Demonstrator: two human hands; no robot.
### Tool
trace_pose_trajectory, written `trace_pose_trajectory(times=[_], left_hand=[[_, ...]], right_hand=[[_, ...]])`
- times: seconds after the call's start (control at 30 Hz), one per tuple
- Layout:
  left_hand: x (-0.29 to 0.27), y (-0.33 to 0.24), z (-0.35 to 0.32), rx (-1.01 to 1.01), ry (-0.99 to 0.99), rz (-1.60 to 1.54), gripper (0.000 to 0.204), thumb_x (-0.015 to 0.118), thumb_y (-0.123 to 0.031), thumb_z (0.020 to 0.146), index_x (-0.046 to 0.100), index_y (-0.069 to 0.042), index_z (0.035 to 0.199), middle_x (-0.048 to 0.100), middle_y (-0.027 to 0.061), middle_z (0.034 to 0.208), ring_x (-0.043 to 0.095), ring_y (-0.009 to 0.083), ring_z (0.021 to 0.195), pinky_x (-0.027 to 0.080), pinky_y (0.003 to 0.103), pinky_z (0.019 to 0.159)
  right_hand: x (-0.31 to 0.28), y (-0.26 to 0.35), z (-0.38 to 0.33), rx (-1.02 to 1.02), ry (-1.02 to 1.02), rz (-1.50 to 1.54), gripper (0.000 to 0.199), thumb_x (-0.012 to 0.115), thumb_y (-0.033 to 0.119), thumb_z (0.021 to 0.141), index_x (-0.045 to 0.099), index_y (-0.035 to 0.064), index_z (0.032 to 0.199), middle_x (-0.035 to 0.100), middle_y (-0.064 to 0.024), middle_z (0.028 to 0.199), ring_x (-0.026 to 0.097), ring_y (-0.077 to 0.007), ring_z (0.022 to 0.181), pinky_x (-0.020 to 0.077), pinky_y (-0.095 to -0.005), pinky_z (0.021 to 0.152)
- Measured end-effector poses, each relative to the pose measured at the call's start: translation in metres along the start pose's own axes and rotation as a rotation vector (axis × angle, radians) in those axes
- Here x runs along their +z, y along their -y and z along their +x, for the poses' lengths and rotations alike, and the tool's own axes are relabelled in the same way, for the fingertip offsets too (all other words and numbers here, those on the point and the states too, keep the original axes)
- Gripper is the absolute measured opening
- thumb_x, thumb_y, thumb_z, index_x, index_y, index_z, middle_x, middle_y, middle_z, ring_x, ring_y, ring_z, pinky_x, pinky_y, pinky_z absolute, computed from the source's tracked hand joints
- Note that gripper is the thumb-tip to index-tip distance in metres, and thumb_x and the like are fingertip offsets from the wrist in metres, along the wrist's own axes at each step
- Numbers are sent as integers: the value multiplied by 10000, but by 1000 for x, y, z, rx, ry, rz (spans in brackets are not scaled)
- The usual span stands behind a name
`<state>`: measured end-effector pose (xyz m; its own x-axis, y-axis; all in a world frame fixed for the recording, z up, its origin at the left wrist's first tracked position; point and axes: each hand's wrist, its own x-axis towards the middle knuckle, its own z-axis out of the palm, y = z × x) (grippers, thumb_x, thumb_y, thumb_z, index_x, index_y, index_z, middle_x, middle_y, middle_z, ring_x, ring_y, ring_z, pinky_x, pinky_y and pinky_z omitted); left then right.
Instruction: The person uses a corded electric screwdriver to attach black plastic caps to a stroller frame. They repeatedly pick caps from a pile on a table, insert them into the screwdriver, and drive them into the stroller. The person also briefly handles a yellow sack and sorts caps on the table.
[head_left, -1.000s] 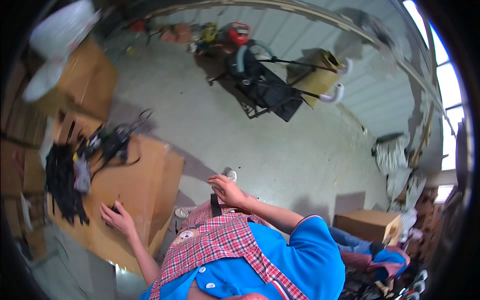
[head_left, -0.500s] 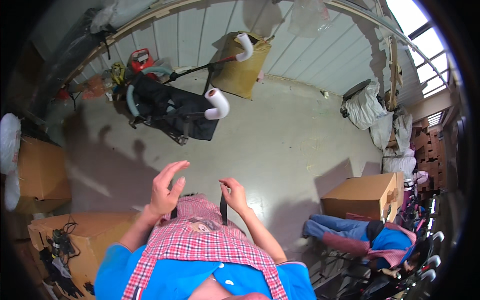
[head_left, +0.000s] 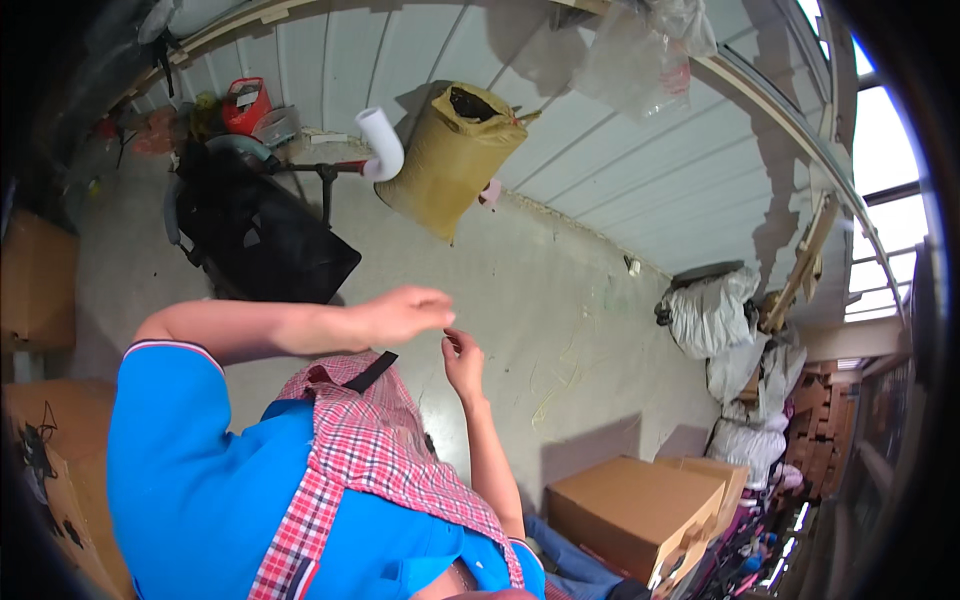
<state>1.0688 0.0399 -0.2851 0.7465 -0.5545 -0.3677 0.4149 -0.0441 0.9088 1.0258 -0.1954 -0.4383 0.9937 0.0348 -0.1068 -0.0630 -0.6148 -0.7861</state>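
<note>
My left hand (head_left: pixel 398 318) reaches across in front of my body, its fingers stretched out and holding nothing. Just below and right of its fingertips is my right hand (head_left: pixel 463 362), fingers loosely bent with the thumb apart; nothing shows in it. A short black strap (head_left: pixel 372 372) lies against my red checked apron (head_left: pixel 385 445), below the left wrist. Beyond the left forearm, a black fabric stroller (head_left: pixel 260 235) rests on the floor. One white curved handle (head_left: pixel 381 145) rises from it, touched by neither hand.
A yellow sack (head_left: pixel 450 165) stands against the pale panel wall, with a red container (head_left: pixel 246 106) farther left. White sacks (head_left: pixel 710 310) are piled at the right. Cardboard boxes (head_left: pixel 640 500) stand at the lower right, beside another person's blue-trousered leg (head_left: pixel 572 560). A carton (head_left: pixel 40 285) sits at the left edge.
My view and body have turned right. The left hand has swung right across my front, close to the right hand. The stroller and sack now appear farther left.
</note>
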Motion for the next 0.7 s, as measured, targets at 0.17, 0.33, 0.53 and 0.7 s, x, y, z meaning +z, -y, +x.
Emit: trace_pose_trajectory(times=[0.17, 0.33, 0.53, 0.7], left_hand=[[2, 43, 118, -318, -172, 143, 405, 579, -314, 970, 615, 30, 1181, 642, 92, 1096, 569, 152, 1025, 442, 289, 928], [-17, 71, 302, -78, -694, -251, 398, 564, -312, 972, 596, 38, 1160, 654, 123, 1099, 582, 187, 1036, 446, 334, 901], [-158, 67, 556, 117, -950, -550, 399, 516, -348, 998, 576, 13, 1159, 616, 85, 1050, 541, 159, 994, 424, 318, 894], [-324, 57, 740, 223, -1227, -595, 367, 557, -339, 925, 588, 5, 1050, 631, 129, 957, 578, 284, 831, 460, 440, 753]], right_hand=[[-20, -83, 156, 126, 135, 202, 308, 600, 163, 951, 661, -15, 1195, 709, -127, 1104, 667, -206, 1032, 518, -323, 894], [-25, -99, 380, 261, 268, 421, 388, 616, 216, 950, 611, -14, 1262, 658, -90, 1177, 613, -185, 1050, 485, -327, 922], [23, -157, 688, -221, 243, -61, 209, 515, 172, 916, 588, -23, 896, 622, -125, 841, 557, -242, 754, 431, -402, 701], [106, -159, 865, 41, 340, 128, 341, 559, 131, 879, 650, -71, 1137, 686, -161, 1089, 630, -273, 990, 493, -387, 858]])
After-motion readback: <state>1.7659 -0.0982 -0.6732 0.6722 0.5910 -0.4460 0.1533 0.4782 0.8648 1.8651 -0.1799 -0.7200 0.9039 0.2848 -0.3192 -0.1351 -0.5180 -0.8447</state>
